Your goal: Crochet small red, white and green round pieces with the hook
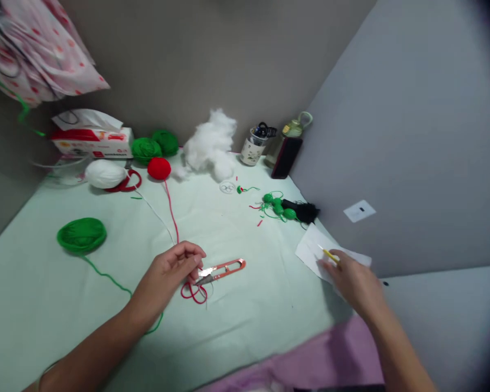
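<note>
R hand (356, 280) pinching yellow tool (331, 255), tip toward far L corner of surface (253, 321); L hand (172, 267) nr snips (233, 265), can't tell grip.

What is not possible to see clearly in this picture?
Head view:
Anything inside the left hand: hidden by its curled fingers.
Part of the white paper sheet: covered by the right hand.
Pink, red-spotted cloth: cut off by the top edge.
Small print on the red-white cardboard tissue box: blurred.
</note>
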A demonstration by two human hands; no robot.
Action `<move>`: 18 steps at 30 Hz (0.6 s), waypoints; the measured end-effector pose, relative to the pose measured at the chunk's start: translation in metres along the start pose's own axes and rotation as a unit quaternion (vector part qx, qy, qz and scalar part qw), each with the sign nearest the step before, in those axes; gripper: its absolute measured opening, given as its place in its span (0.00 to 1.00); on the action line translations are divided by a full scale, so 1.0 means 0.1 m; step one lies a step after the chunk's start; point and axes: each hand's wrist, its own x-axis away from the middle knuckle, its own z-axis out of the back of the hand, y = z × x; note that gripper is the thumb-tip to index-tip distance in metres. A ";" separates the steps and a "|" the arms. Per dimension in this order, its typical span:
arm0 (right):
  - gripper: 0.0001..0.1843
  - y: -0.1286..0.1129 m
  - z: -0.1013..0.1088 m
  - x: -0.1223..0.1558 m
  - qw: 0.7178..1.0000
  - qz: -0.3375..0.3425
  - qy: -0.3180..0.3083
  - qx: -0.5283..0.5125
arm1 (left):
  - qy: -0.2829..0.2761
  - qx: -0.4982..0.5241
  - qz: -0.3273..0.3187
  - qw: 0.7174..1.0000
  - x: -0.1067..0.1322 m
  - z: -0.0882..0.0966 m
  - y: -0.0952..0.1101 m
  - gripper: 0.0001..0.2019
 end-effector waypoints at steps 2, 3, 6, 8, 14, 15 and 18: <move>0.23 0.08 -0.05 0.09 0.998 -0.021 -0.003 -0.062 | -0.005 -0.007 0.005 1.000 0.00 -0.01 -0.03 0.11; 0.23 0.10 -0.06 0.10 0.996 -0.023 0.000 -0.082 | -0.010 -0.011 0.006 1.000 0.00 -0.02 -0.04 0.11; 0.23 0.07 0.01 0.09 0.990 -0.015 0.021 -0.141 | -0.025 -0.032 0.010 0.999 0.02 -0.05 -0.02 0.12; 0.25 -0.03 0.11 0.08 0.982 0.002 0.029 -0.189 | -0.023 -0.051 0.004 0.998 0.07 -0.09 0.04 0.12; 0.20 -0.87 0.36 0.28 0.852 0.066 -0.154 -0.497 | -0.010 -0.020 -0.032 0.999 0.24 -0.42 0.33 0.25; 0.20 -1.05 0.36 0.35 0.821 0.082 -0.195 -0.530 | -0.016 -0.001 -0.045 0.999 0.22 -0.48 0.39 0.31; 0.18 -1.47 0.32 0.58 0.724 0.106 -0.349 -0.585 | -0.065 -0.009 -0.057 0.996 0.13 -0.58 0.52 0.35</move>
